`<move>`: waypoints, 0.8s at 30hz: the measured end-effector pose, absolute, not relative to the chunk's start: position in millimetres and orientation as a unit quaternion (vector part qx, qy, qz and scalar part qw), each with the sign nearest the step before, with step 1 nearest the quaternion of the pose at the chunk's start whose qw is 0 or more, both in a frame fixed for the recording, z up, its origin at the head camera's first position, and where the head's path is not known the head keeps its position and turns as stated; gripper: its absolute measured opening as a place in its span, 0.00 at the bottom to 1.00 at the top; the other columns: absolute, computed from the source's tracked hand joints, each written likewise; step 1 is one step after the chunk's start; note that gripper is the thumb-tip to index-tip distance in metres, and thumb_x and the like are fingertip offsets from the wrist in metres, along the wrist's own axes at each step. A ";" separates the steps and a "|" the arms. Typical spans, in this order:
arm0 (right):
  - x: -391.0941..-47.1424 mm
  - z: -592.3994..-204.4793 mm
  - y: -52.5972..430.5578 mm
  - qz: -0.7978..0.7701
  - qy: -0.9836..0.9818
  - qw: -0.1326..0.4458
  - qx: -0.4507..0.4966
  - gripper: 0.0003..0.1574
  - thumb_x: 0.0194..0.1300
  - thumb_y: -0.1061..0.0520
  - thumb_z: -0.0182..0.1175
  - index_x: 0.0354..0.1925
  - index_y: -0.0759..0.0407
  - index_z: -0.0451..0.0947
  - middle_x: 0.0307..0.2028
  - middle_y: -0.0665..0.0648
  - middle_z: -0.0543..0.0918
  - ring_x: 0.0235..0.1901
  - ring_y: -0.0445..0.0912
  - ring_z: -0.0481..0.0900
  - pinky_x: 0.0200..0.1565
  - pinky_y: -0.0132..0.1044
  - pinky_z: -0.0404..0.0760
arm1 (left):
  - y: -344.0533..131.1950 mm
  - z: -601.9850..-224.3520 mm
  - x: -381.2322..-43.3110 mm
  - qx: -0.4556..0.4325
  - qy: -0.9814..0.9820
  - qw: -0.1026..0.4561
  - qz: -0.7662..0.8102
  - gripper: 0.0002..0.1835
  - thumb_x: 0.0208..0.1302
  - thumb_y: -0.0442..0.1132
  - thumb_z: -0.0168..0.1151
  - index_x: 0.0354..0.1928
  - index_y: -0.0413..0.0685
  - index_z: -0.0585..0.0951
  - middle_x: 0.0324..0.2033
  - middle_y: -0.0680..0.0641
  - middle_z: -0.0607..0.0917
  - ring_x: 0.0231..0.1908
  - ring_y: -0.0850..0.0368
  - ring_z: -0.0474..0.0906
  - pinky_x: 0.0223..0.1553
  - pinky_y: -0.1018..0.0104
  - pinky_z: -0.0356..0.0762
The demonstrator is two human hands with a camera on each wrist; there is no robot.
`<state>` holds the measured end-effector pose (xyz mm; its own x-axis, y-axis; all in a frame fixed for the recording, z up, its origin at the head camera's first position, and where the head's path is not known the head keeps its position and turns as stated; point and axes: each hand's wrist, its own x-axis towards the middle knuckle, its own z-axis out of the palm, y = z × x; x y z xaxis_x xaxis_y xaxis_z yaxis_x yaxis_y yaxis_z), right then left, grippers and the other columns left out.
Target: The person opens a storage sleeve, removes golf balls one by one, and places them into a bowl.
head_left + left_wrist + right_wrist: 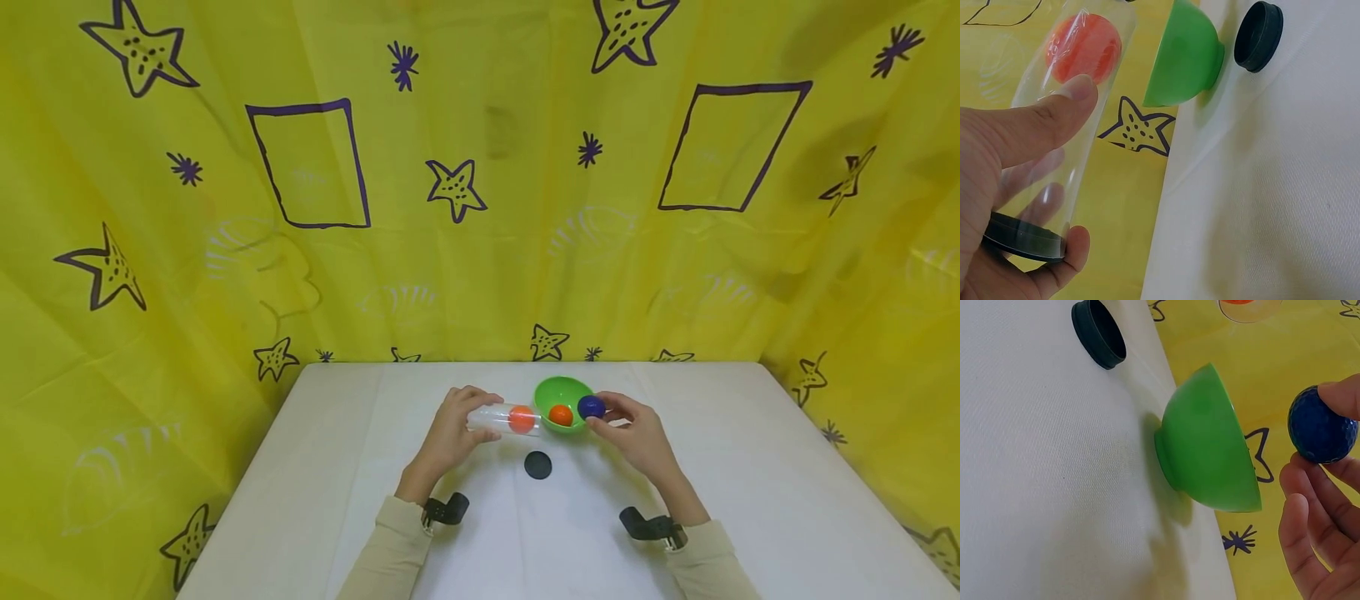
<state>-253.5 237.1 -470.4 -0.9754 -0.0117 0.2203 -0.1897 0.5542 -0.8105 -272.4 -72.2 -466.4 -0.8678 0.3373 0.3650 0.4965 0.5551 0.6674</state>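
In my left hand (452, 427) is a clear plastic tube (1072, 162), gripped near its closed end, which has a black cap (1025, 237). An orange ball (522, 419) lies inside the tube toward the mouth, which points right at the bowl. My right hand (634, 432) pinches a dark blue dimpled golf ball (1319, 425) between thumb and fingers, over the right rim of a green bowl (1210, 444). Another orange ball (560, 415) sits in that bowl. The left wrist view shows the bowl only from outside.
A loose black lid (537, 465) lies on the white table (525, 542) in front of the bowl, between the wrists. Behind the table hangs a yellow curtain (480, 275) with drawn stars, and it continues along both sides. Each wrist wears a black camera mount.
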 end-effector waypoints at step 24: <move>-277.4 -474.6 239.2 0.458 -0.882 0.104 0.042 0.36 0.59 0.39 0.65 0.60 0.57 0.74 0.55 0.60 0.75 0.58 0.59 0.71 0.56 0.52 0.76 | -71.2 -464.5 -270.2 -0.223 -0.881 0.083 -0.409 0.25 0.49 0.40 0.75 0.52 0.58 0.82 0.49 0.53 0.81 0.50 0.57 0.69 0.49 0.62 0.73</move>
<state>-277.4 239.2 -474.6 -0.9748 0.0211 0.2220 -0.1695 0.5769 -0.7990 -270.2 -71.2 -464.5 -0.8866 0.3259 0.3283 0.4610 0.5651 0.6842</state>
